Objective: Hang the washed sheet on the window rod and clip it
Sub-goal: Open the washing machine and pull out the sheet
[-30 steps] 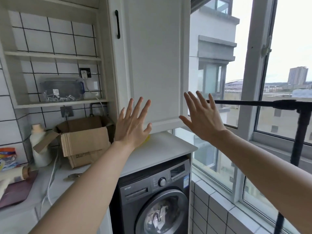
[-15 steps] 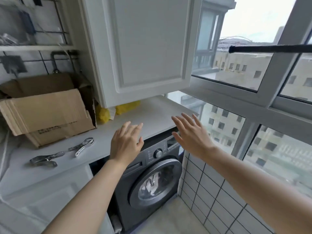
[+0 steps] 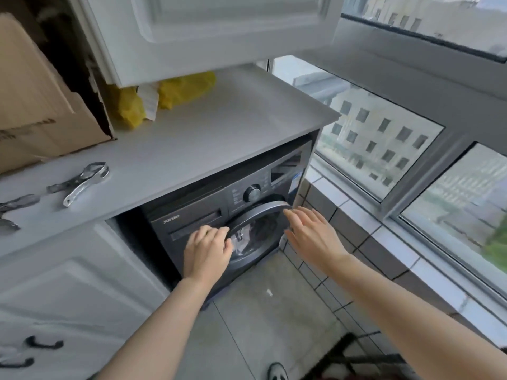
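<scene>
Two bare hands reach down toward a dark front-loading washing machine that sits under a pale grey desk, at about 12 o'clock from the person. Largest in view is the white wall cabinet hanging above the desk, with the window running along the 3 o'clock side. A brown cardboard box stands on the desk at 10 o'clock, and just beside it, toward 11 o'clock, lie crumpled yellow bags. The round washer door shows something pale behind its glass, probably the washed sheet, though it is too blurred to be sure. The left hand is at the 9 o'clock edge of the door, its fingers curled over the door rim, grasping it. The right hand hovers at the door's 3 o'clock side, fingers straight and released, touching nothing that I can see. Two metal clips lie on the desk's front edge at 9 o'clock, near each other. A control knob sits above the door.
</scene>
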